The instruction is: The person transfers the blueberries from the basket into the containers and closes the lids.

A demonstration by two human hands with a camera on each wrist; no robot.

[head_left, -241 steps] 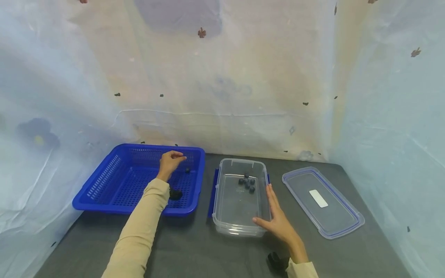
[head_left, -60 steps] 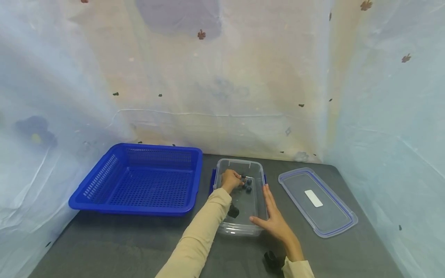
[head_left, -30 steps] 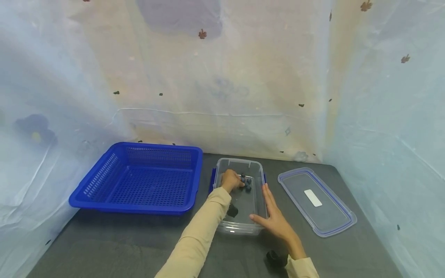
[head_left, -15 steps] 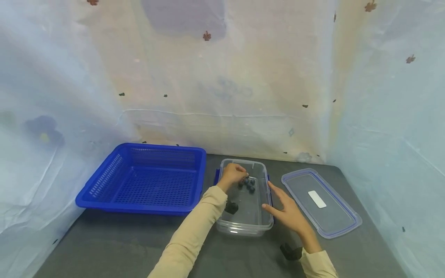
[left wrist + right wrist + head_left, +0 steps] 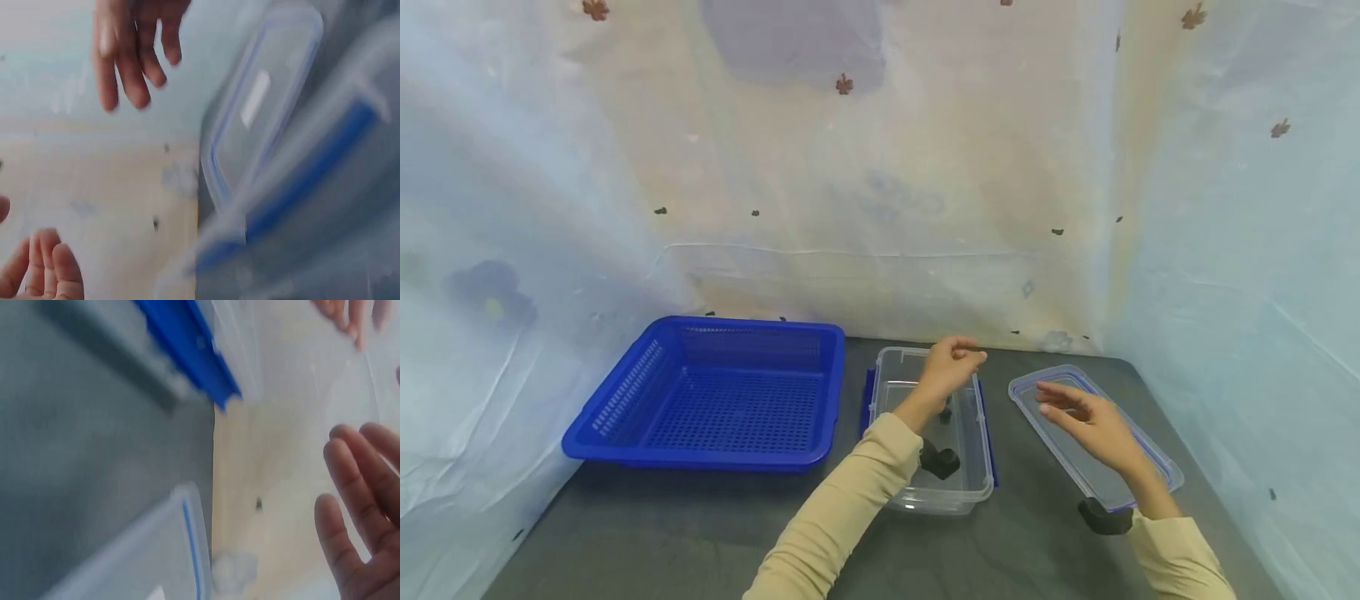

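My left hand (image 5: pixel 950 367) is raised above the back right part of a clear plastic food container (image 5: pixel 972 450), fingers loosely bent, nothing visible in them. Below it, a few dark blueberries (image 5: pixel 945 412) show on the container's floor; the hand and wrist hide the others. My right hand (image 5: pixel 1093 425) hovers over the container's lid (image 5: pixel 1063 446), clear with a blue seal, its fingers relaxed and holding nothing. In the left wrist view the lid (image 5: pixel 281 69) lies flat with a white label, apart from both hands.
A blue perforated plastic basket (image 5: pixel 700 458) stands left of the container on the dark grey table (image 5: pixel 700 533). Blue side clips (image 5: pixel 867 400) hang along the container's long sides. Patterned plastic sheeting (image 5: pixel 925 283) closes off the back and both sides.
The one berry seen in the basket earlier is gone from it. My left hand has risen from the berries and moved right. My right hand has left the container's side for the lid.
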